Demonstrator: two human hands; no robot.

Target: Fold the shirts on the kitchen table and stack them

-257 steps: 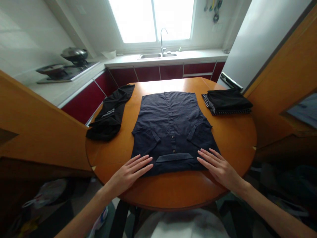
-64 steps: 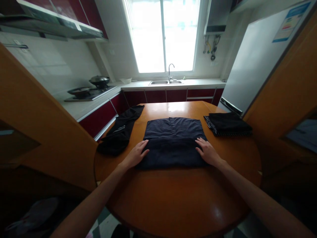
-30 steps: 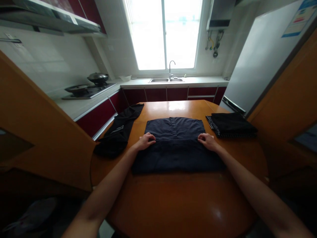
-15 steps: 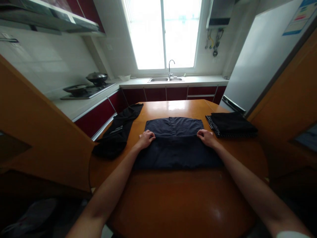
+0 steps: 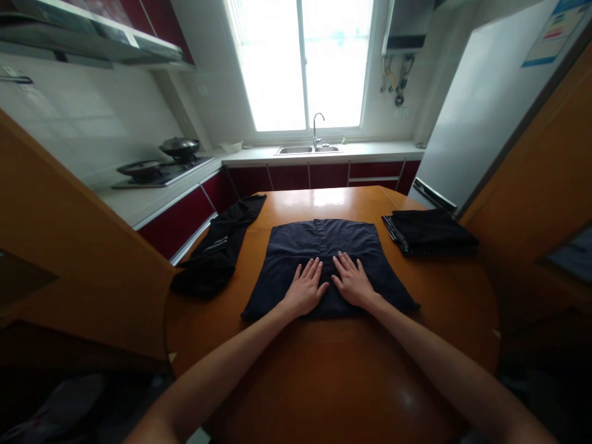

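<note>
A dark navy garment (image 5: 287,246) lies folded on the wooden table (image 5: 324,382), its wider edge nearest me. My left hand (image 5: 305,288) rests flat on its middle, fingers spread. Close beside it, my right hand (image 5: 352,280) also lies flat on the cloth with its fingers apart. Neither hand grips anything. The palms cover part of the garment's lower middle.
A loose black garment (image 5: 219,243) lies at the table's left side. Folded black cloths (image 5: 430,231) are stacked at the right. Behind the table are a counter with a sink (image 5: 296,150), a stove (image 5: 161,176) and a fridge (image 5: 481,105).
Both hands have let go of the folded edge and moved inward and toward me, opening flat on the garment. The cloth's outer sides now show fully.
</note>
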